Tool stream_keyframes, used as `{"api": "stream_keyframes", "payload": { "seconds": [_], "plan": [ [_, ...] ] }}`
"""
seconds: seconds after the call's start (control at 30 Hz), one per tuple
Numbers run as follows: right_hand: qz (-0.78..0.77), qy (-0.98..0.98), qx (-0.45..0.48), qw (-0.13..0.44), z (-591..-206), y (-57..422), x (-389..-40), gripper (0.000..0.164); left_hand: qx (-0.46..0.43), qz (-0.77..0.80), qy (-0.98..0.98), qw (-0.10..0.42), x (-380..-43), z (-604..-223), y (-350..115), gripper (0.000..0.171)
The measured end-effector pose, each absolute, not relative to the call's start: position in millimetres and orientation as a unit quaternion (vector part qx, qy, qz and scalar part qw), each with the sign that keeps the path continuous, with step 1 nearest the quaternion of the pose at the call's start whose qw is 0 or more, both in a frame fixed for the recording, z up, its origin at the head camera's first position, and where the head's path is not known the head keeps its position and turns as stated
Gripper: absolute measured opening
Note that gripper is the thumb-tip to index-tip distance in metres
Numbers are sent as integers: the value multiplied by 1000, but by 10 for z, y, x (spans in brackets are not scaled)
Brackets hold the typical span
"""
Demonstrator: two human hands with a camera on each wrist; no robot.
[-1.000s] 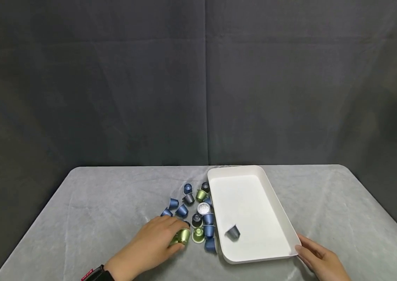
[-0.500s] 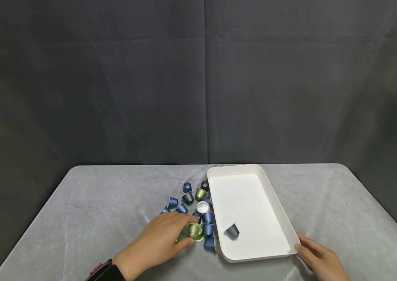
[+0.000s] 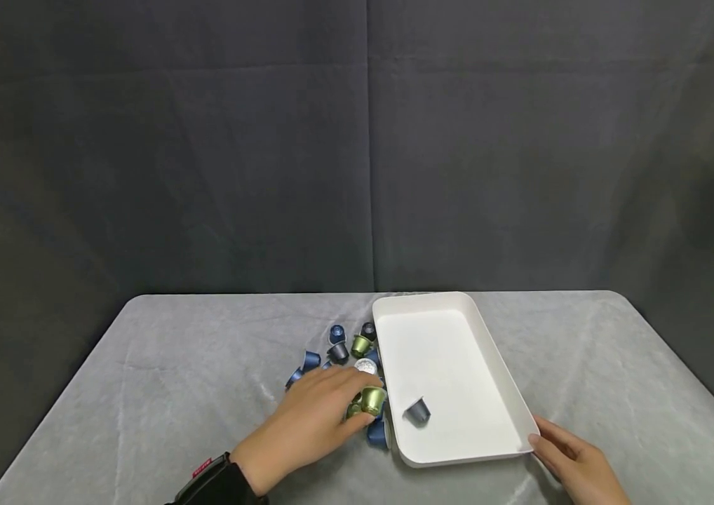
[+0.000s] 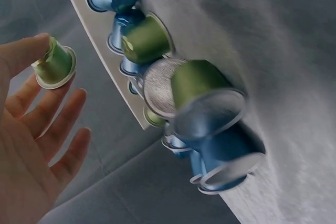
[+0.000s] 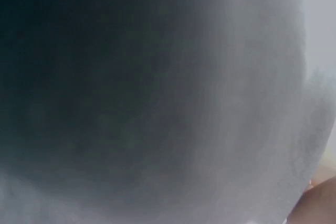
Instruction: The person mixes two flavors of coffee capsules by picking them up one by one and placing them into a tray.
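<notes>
My left hand (image 3: 309, 424) pinches a green coffee capsule (image 3: 372, 400) between thumb and forefinger, close to the left wall of a white tray (image 3: 458, 344). In the left wrist view the held capsule (image 4: 58, 67) shows its pale rim toward the spread other fingers. Under and beyond the hand lie several blue, green and black capsules, partly covered by it. One dark grey capsule (image 3: 419, 412) lies on its side in the tray. My right hand (image 3: 578, 459) grips the tray's near right corner, thumb at the rim.
Blue capsules (image 3: 311, 360) and a green capsule (image 3: 362, 345) are clustered along the tray's left side on a grey cloth-covered table (image 3: 205, 365). Behind the table hangs a dark curtain (image 3: 237, 175). Dark, blurred surfaces fill most of the right wrist view.
My left hand has moved right and slightly away from me with the green capsule, from the near side of the cluster toward the tray wall. The right hand keeps its grip on the tray.
</notes>
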State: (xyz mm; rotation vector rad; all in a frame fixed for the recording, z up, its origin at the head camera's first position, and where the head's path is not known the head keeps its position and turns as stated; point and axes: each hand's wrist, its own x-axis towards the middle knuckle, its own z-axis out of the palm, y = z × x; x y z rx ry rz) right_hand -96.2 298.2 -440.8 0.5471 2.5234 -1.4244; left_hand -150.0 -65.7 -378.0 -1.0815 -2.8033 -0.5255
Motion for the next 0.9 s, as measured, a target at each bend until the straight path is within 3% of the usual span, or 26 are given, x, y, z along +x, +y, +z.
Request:
{"api": "stream_keyframes", "payload": {
  "seconds": [0.57, 0.9],
  "plan": [
    [-470, 861, 175, 88, -4392, 2964, -1010, 71, -401, -162, -899, 69, -1505, -3837, -409, 39],
    [-478, 851, 195, 95, -4426, 2980, -965, 81, -415, -155, -893, 82, -1470, -3890, -243, 34]
  ]
}}
